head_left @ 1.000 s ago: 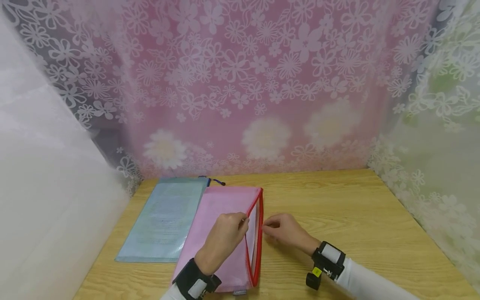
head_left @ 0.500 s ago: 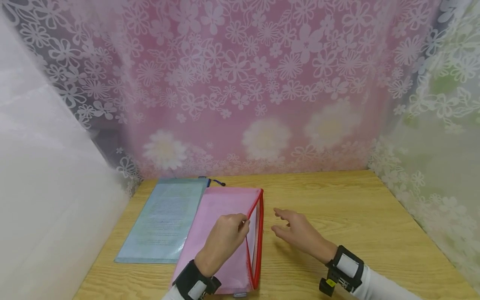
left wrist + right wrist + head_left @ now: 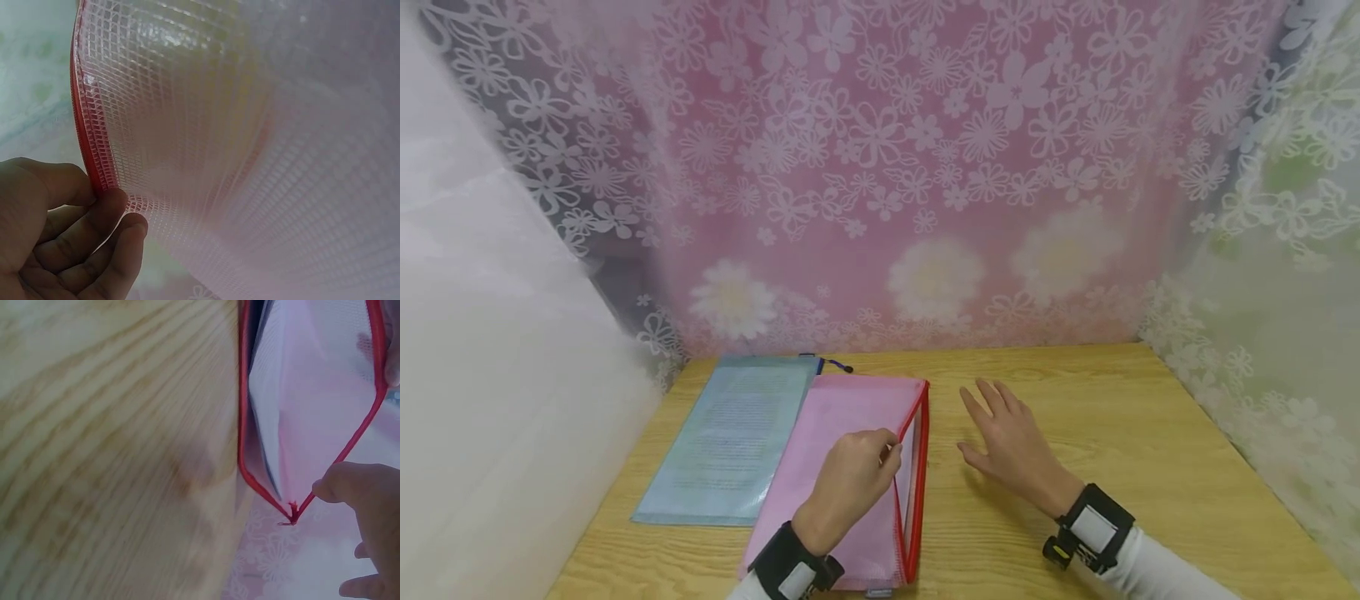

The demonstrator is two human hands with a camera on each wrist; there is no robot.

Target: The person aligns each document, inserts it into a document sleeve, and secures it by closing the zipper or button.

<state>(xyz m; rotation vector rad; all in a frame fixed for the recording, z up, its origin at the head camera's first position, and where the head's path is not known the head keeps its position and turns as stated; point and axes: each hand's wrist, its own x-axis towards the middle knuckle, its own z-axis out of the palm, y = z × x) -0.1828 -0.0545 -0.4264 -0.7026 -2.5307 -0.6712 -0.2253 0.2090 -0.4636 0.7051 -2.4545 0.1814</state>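
Observation:
A pink mesh zipper pouch lies on the wooden table with its red zipped side gaping toward the right. My left hand pinches the upper red edge between thumb and finger and lifts it, as the left wrist view also shows. Inside the mouth, white papers are visible in the right wrist view. To the right of the pouch, my right hand hovers over the table with fingers spread, holding nothing. How deep the papers sit is hidden by the pouch's upper layer.
A blue zipper pouch with a printed sheet inside lies to the left, partly beside the pink one. Its dark zip pull points right. Flowered curtains enclose the table at the back and sides.
My right hand has left the pouch's red edge, moved right and spread its fingers. The left hand keeps its pinch on the upper edge, almost unmoved.

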